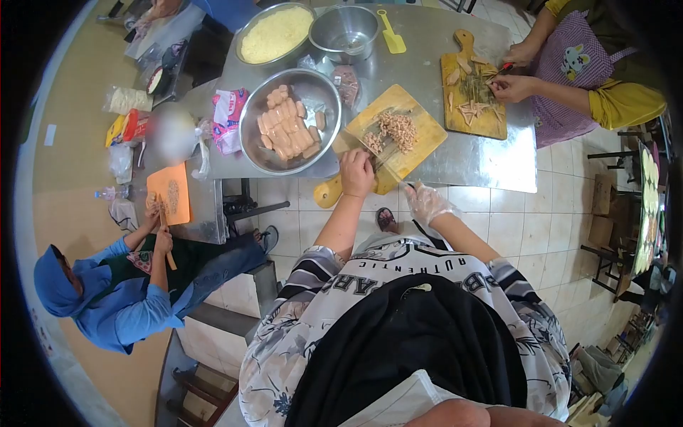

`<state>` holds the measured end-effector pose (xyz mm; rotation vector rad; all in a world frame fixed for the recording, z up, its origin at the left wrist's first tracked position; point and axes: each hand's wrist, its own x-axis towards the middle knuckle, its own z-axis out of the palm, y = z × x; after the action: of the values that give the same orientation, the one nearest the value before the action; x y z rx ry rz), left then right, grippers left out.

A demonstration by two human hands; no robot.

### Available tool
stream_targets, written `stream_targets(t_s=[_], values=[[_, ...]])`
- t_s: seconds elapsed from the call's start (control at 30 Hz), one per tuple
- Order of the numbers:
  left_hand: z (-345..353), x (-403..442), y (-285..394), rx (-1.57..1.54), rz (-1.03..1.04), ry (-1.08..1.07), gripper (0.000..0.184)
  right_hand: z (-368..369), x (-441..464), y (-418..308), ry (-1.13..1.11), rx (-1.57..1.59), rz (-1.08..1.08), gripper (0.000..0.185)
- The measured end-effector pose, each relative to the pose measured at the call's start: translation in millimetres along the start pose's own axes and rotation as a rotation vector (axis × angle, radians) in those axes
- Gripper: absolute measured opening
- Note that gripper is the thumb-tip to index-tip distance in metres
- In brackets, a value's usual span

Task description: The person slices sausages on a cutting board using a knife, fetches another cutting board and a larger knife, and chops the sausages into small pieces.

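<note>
Chopped pinkish meat (400, 132) lies on a wooden cutting board (425, 127), near its centre and left side. My left hand (356, 173) is bare and closed at the board's lower left edge; what its fingers grip is hard to make out. A thin, shiny, blade-like piece (388, 153) lies over the board between my hands. My right hand (429, 201), in a clear plastic glove, has its fingers drawn together at the board's lower corner, around something small and dark. Left of the board, a metal bowl (247, 135) holds several sausage pieces (288, 128).
A bowl of yellowish shreds (276, 34), an empty metal bowl (344, 34) and a yellow scraper (392, 35) stand farther back. At right, a person's hands (514, 87) cut strips on another board (473, 127). At left, a person in blue (135, 313) works at an orange board (171, 186).
</note>
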<state>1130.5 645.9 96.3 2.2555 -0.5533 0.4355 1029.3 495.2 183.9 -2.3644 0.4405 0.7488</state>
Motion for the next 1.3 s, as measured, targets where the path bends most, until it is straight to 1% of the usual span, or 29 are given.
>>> stream_targets(t_s=[0.07, 0.2, 0.27, 0.3, 0.37, 0.4, 0.47, 0.5, 0.57, 0.7, 0.77, 0.8, 0.87, 1.0, 1.07, 1.1, 1.17, 1.2, 1.27, 1.3], values=[[-1.5, -1.8, -0.4, 0.036, 0.01, 0.007, 0.01, 2.9, -16.7, 4.1, -0.012, -0.051, 0.066, 0.047], [-1.9, -0.6, 0.4, 0.025, -0.011, -0.02, 0.009, 4.9, -20.6, 7.6, -0.009, -0.066, 0.019, 0.045], [-2.8, -1.0, 2.2, 0.007, -0.024, -0.017, 0.009, 4.5, -10.9, -2.2, -0.087, -0.02, 0.125, 0.047], [-2.8, 0.0, 3.2, 0.006, -0.021, -0.015, 0.009, 4.2, -5.3, -4.6, -0.083, -0.019, 0.124, 0.047], [-4.4, -0.1, 3.3, 0.043, 0.002, 0.022, 0.008, 6.5, 5.1, -7.5, -0.044, 0.031, 0.049, 0.047], [-5.3, 0.3, 2.6, 0.044, 0.007, 0.024, 0.008, 4.3, 7.8, -6.4, -0.039, 0.033, 0.046, 0.047], [-6.2, -0.5, 0.3, 0.015, -0.026, 0.023, 0.009, -0.5, 10.8, 1.3, -0.052, -0.065, -0.047, 0.046], [-5.5, -1.5, -0.5, 0.016, -0.029, 0.025, 0.009, 3.9, 11.8, 6.9, -0.054, -0.068, -0.049, 0.046], [-4.6, -2.9, -1.3, -0.029, -0.053, 0.081, 0.009, 15.1, 7.2, 12.5, 0.24, -0.085, -0.154, 0.042], [-8.2, -3.9, -2.5, -0.01, -0.036, 0.02, 0.01, 3.4, -21.1, -1.0, 0.227, -0.144, -0.086, 0.041], [-10.7, -4.4, -1.7, 0.029, -0.039, -0.056, 0.01, -9.7, -35.6, -8.9, 0.173, -0.166, -0.204, 0.04], [-10.4, -4.6, -1.3, 0.031, -0.042, -0.057, 0.01, -12.6, -37.0, -11.6, 0.169, -0.167, -0.205, 0.04], [-7.2, -3.7, -0.6, 0.037, -0.028, -0.017, 0.009, -16.6, -36.2, -15.4, -0.059, -0.113, 0.062, 0.043], [-6.4, -7.2, -3.9, 0.018, 0.016, 0.014, 0.009, 6.3, -16.8, -5.2, -0.051, -0.112, 0.057, 0.042], [-7.0, -5.0, -4.1, 0.041, 0.04, 0.018, 0.008, 15.9, -1.2, -6.1, 0.113, -0.12, 0.01, 0.04], [-8.2, -6.0, -3.2, 0.041, 0.041, 0.017, 0.008, 16.0, 5.6, -3.9, 0.113, -0.118, 0.011, 0.04], [-7.8, -7.1, -2.2, 0.089, 0.033, 0.019, 0.008, 11.5, 17.3, 3.5, 0.046, -0.07, -0.229, 0.042], [-8.0, -7.4, -2.2, 0.085, 0.037, 0.022, 0.008, 12.1, 19.1, 6.8, 0.052, -0.072, -0.228, 0.042], [-10.8, -6.1, -0.9, 0.125, 0.019, 0.016, 0.009, 9.4, 21.0, 7.2, 0.089, 0.0, -0.121, 0.045], [-12.6, -7.8, -0.3, 0.127, 0.016, 0.016, 0.009, 8.6, 18.8, 8.7, 0.086, -0.001, -0.122, 0.045]])
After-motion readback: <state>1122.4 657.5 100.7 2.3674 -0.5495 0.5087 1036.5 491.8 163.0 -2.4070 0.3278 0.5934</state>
